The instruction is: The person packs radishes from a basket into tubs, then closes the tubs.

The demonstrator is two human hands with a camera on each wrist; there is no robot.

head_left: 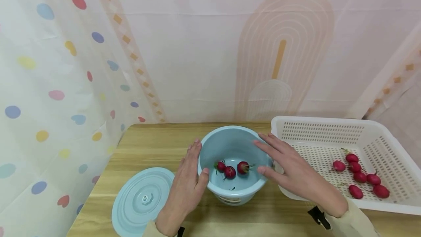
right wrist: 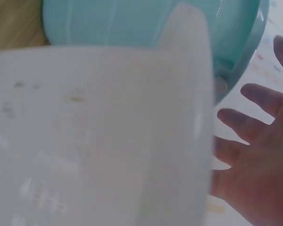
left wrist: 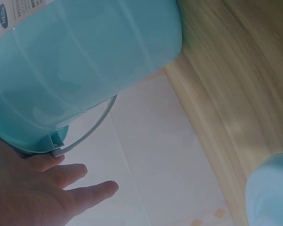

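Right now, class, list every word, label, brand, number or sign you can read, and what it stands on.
No text reads clearly in any view.
Blue oval logo on the bucket's white label: letters tilted, too small to read surely.
Fine print beside it: too small and blurred.

The white basket [right wrist: 99, 136] filled much of the view, blurred, with slots faintly showing in its wall. Above it was the blue bucket [right wrist: 113, 23], partly hidden by the basket's raised corner. Right of the basket, the right hand [right wrist: 266, 155] had its fingers [right wrist: 240, 125] spread, the lower two meeting its rim's outline; contact was unclear. Wooden worktop [right wrist: 14, 23] showed above the basket's left part, spotted cloth [right wrist: 269, 61] to its right.
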